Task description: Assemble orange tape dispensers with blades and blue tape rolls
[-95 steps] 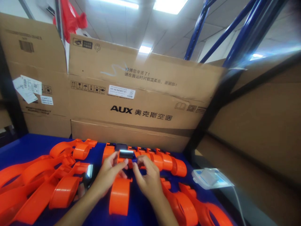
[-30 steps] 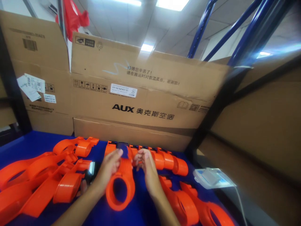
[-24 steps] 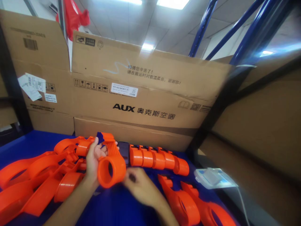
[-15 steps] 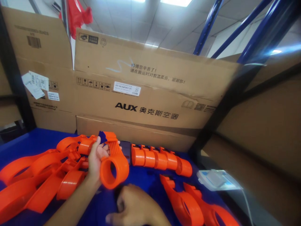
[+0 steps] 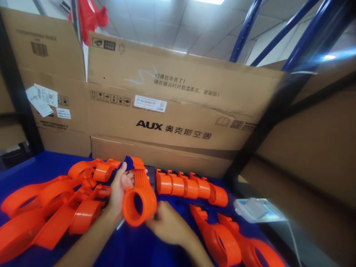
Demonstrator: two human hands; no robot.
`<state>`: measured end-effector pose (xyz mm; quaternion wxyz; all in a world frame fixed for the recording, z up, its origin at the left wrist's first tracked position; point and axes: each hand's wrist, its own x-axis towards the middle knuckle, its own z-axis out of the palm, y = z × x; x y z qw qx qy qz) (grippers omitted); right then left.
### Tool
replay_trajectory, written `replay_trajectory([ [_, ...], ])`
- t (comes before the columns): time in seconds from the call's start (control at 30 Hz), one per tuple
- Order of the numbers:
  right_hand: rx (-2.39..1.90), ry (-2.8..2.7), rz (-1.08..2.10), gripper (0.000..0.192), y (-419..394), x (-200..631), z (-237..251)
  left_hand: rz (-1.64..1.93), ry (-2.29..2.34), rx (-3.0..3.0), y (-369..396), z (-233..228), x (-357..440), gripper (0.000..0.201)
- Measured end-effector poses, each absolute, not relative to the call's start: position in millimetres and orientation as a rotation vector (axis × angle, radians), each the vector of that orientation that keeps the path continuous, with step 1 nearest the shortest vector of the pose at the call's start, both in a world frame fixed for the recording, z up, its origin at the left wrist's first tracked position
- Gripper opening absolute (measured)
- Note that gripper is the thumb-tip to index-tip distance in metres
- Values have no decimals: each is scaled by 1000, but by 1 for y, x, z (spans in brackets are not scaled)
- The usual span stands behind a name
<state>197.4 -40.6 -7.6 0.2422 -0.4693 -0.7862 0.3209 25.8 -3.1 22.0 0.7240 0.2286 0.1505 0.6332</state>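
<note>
At nine o'clock on the blue table [image 5: 50, 163], a loose pile of orange parts [image 5: 47, 207] is spread out, their long handles and round collars overlapping one another. A few of these are lying against the left hand's wrist.

Toward the middle, one orange part [image 5: 139, 198] is held up off the table by the left hand [image 5: 119, 187]. The fingers are wrapped around its ribbed neck with the thumb laid over the front, and the open ring is turned toward the camera. A small dark blue piece [image 5: 128, 162] is seated at the part's far end, at twelve o'clock from the hand. Just behind the part, a dark phone [image 5: 151, 172] is partly hidden.

At five o'clock from the ring, the right hand [image 5: 167, 226] is lowered near the table, its fingers curled inward. Whether something small is pinched there cannot be told, since the fingertips are hidden behind the ring.

At two o'clock from the hands, a neat row of orange parts [image 5: 191, 187] is lined up along the foot of the cardboard boxes [image 5: 172, 107]; these are judged to be finished. At four o'clock, two more orange parts [image 5: 230, 244] are lying flat. A white packet [image 5: 258, 209] is set at three o'clock, near the table's edge.

Judging by the big pile at left against the short row, most of the work appears to remain.
</note>
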Motion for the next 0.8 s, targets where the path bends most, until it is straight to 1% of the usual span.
replay_trajectory([
  [0.1, -1217, -2006, 900, 37, -34, 206, -7, 1384, 303, 522, -4, 21, 27, 46],
  [0.23, -1181, -1671, 762, 45, -25, 217, 1, 1297, 376, 555, -7, 11, 35, 52],
  [0.3, -1131, -1579, 713, 44, -22, 220, 5, 1227, 429, 572, -8, 4, 42, 52],
  [0.37, -1075, -1550, 715, 40, -22, 220, 8, 1201, 465, 596, -9, -2, 49, 47],
  [0.47, -996, -1545, 735, 36, -24, 216, 9, 1288, 504, 654, -10, -9, 57, 37],
  [0.53, -953, -1550, 743, 38, -26, 214, 10, 1327, 508, 687, -9, -10, 58, 33],
  [0.67, -943, -1555, 709, 43, -29, 213, 11, 1329, 503, 725, -10, -10, 57, 33],
  [0.8, -974, -1549, 649, 39, -29, 218, 13, 1378, 548, 758, -11, -9, 55, 37],
])
